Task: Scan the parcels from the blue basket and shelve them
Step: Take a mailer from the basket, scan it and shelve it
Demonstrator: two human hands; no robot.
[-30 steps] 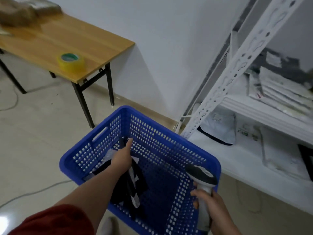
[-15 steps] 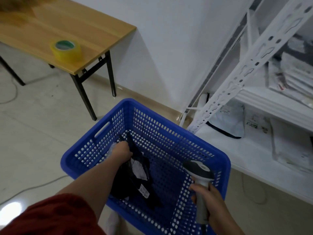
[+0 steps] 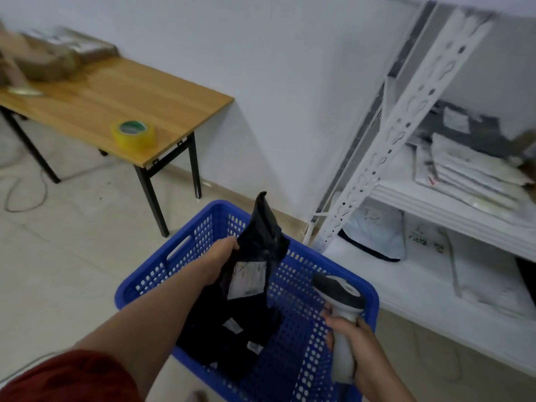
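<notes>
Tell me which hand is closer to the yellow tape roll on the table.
Left. The left hand holds a black parcel above the blue basket, lower right of the tape roll; the right hand, gripping the scanner, sits farther right.

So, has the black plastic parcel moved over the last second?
Yes. The black plastic parcel, gripped by the left hand, has come up: it lay inside the blue perforated basket, now its top clears the far rim.
</notes>
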